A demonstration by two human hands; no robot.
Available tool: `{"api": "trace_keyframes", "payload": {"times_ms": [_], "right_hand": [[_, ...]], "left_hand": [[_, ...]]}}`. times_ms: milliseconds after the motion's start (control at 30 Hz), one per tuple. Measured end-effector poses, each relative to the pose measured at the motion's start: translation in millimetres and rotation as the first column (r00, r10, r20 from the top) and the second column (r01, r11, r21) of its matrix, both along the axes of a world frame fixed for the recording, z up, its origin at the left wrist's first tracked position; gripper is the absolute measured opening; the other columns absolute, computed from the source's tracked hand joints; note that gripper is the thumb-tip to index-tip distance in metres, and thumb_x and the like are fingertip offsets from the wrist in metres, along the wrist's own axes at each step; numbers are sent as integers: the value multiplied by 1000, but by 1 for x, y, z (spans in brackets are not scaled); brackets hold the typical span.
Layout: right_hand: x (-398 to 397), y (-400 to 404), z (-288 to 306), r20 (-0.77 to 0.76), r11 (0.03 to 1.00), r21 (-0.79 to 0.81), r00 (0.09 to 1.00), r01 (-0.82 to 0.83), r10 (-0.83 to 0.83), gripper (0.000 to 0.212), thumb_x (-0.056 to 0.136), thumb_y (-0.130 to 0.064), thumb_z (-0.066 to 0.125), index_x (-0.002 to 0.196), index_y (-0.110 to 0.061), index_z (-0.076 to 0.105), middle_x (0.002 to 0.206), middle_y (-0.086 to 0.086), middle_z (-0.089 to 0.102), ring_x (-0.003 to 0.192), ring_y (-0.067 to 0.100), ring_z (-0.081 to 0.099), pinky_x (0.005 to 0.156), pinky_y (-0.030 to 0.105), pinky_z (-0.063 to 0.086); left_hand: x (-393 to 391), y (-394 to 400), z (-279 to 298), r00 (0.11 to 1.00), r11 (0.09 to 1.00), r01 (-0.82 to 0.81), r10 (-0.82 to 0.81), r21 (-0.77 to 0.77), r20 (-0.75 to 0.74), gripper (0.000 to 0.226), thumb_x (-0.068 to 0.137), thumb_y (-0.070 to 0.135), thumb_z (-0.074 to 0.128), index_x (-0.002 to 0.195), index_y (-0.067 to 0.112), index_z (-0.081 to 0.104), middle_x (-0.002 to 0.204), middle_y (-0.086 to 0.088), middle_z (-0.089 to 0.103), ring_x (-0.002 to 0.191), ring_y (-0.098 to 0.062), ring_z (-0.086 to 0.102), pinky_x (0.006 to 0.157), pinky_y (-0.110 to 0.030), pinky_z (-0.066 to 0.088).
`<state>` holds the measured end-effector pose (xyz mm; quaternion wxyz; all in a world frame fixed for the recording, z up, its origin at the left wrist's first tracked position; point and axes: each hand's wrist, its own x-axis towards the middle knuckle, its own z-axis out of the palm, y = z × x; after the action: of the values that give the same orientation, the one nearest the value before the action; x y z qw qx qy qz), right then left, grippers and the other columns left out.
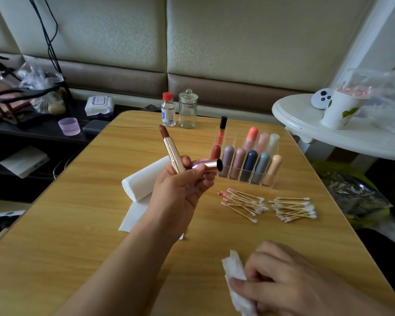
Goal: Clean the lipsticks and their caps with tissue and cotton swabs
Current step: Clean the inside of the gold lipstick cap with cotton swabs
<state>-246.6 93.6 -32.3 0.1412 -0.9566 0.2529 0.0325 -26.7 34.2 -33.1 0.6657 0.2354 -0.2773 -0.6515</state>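
Note:
My left hand [180, 185] is raised over the middle of the wooden table [78, 224]. It grips an open rose-gold lipstick [172, 151] with a brown tip pointing up, and holds its metallic cap [209, 166] sideways between the fingers. Near the front edge my right hand [281, 279] pinches a crumpled white tissue [236, 281] against the table. A stack of tissue [144, 179] lies behind my left hand. Two heaps of cotton swabs lie to the right, one with pink-stained tips [243, 202] and one white [293, 208].
A clear organizer [249, 165] with several capped lipsticks stands behind the swabs. A small bottle with a red cap [168, 110] and a glass jar [188, 110] stand at the far edge. A white round table [328, 133] with a paper cup [339, 108] is at the right.

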Motion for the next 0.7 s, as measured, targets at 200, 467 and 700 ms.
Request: {"api": "trace_keyframes", "payload": {"times_ms": [200, 467, 700], "right_hand": [[32, 5, -21, 196, 945, -326, 979, 9, 59, 20, 107, -47, 33, 102, -39, 51, 110, -18, 56, 108, 6, 56, 87, 24, 50], [22, -21, 25, 631, 815, 286, 541, 504, -556, 18, 95, -47, 41, 107, -35, 46, 71, -19, 64, 62, 0, 59, 53, 10, 42], [34, -30, 49, 749, 853, 364, 428, 373, -506, 8, 84, -28, 66, 91, -24, 68, 68, 4, 69, 48, 15, 61, 46, 26, 51]], "left_hand": [[-1, 1, 0, 998, 999, 51, -51, 8, -41, 22, 74, -7, 55, 80, 13, 48, 81, -12, 64, 64, -19, 61, 60, -24, 55], [-1, 0, -5, 992, 992, 122, -121, -24, 32, 20, 75, -5, 59, 75, 14, 56, 81, -13, 62, 70, -22, 62, 64, -26, 54], [-8, 6, -4, 984, 986, 162, -159, -37, 75, 21, 73, -6, 60, 78, 13, 53, 80, -17, 60, 65, -22, 59, 63, -27, 54]]}}
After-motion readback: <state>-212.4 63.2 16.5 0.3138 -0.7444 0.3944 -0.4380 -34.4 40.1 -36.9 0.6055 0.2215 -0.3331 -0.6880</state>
